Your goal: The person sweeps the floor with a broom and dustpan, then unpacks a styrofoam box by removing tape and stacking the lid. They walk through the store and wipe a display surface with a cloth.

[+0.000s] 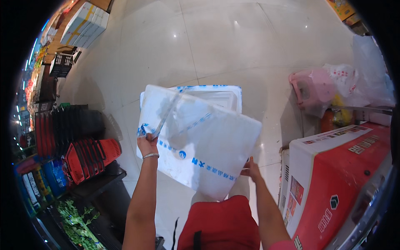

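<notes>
A white foam box lid (206, 147) lies tilted and turned askew over a white foam box (239, 97) on the floor. Part of the box's inside shows past the lid's far edge. Blue print and strips of printed tape run across the lid. My left hand (147, 144), with a bangle at the wrist, grips the lid's left edge where blue-printed tape is bunched. At the lid's lower right edge is my right hand (251, 169), its fingertips against the edge and its thumb raised; whether it grips is unclear.
Stacked red and black shopping baskets (90, 157) stand at left above leafy greens (78, 223). A red-and-white chest freezer (340, 175) flanks the right, with a pink plastic stool (312, 87) beyond it. White cartons (86, 26) sit far left on the tiled floor (218, 40).
</notes>
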`<state>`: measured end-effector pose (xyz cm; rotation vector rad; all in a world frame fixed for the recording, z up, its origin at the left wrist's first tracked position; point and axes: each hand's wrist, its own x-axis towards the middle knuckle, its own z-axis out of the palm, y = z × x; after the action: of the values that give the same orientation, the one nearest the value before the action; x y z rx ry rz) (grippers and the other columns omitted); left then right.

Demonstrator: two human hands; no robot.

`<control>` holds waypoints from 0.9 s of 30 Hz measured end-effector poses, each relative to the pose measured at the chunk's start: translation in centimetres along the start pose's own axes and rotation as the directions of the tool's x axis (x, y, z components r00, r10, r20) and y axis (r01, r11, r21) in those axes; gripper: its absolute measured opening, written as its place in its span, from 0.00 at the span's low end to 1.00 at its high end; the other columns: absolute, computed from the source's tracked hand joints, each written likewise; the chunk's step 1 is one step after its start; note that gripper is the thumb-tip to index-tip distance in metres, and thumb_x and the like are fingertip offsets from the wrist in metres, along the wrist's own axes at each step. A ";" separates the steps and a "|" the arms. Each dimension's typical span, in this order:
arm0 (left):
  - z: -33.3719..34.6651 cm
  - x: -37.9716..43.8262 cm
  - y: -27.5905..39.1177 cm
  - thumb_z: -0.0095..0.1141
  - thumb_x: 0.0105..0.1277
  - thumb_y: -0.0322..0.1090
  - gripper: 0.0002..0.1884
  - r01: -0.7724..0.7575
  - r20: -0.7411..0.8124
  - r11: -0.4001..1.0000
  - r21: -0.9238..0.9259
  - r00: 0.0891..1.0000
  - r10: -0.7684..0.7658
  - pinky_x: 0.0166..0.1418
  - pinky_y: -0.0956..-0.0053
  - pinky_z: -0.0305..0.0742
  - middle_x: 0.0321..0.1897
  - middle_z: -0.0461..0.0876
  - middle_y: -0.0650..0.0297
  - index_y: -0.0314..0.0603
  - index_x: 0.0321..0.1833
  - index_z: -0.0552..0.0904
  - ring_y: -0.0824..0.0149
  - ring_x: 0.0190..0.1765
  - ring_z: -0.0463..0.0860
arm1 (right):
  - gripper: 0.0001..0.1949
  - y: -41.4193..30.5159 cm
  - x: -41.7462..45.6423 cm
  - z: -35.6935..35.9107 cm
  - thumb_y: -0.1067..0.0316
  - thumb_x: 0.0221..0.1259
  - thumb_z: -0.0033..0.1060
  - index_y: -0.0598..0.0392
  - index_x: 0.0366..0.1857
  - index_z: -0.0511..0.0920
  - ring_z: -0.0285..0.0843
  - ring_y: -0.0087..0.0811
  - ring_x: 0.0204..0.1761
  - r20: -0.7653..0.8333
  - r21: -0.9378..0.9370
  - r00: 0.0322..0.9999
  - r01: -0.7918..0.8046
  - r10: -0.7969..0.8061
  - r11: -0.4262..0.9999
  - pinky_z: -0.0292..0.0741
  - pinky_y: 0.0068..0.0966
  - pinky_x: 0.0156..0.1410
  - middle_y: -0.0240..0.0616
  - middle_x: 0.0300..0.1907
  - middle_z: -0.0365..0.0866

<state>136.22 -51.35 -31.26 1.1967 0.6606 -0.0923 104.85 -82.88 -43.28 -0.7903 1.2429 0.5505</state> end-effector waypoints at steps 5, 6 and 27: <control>5.3 -0.4 0.7 0.51 0.64 0.47 0.15 0.302 -0.020 0.606 0.736 0.904 -0.427 0.23 0.81 0.65 0.16 0.69 0.68 0.43 0.30 0.76 0.75 0.21 0.70 | 0.18 -7.3 8.3 -1.7 0.56 0.62 0.48 0.62 0.43 0.76 0.80 0.38 0.42 -0.018 -0.533 0.763 0.540 -0.646 0.652 0.77 0.34 0.48 0.46 0.39 0.80; 6.8 -0.8 0.4 0.58 0.61 0.48 0.15 0.237 -0.053 0.366 0.900 0.892 -0.448 0.16 0.82 0.56 0.13 0.66 0.71 0.44 0.29 0.75 0.77 0.13 0.62 | 0.17 -9.2 10.0 -0.4 0.59 0.62 0.49 0.62 0.44 0.76 0.80 0.37 0.43 0.308 0.193 0.874 0.330 -0.377 0.924 0.76 0.33 0.49 0.45 0.40 0.80; 24.3 -12.2 -23.1 0.46 0.68 0.34 0.08 0.024 0.543 0.689 0.724 0.596 -0.591 0.44 0.75 0.71 0.29 0.79 0.56 0.36 0.43 0.73 0.65 0.34 0.78 | 0.25 5.7 6.9 9.1 0.62 0.49 0.66 0.66 0.48 0.69 0.76 0.42 0.43 -0.440 -0.192 0.777 0.408 -0.450 0.893 0.73 0.32 0.47 0.49 0.44 0.77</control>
<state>127.32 -84.97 -39.15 1.5287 0.0548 -1.2043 107.94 -72.56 -50.16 -1.2979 1.4264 0.0224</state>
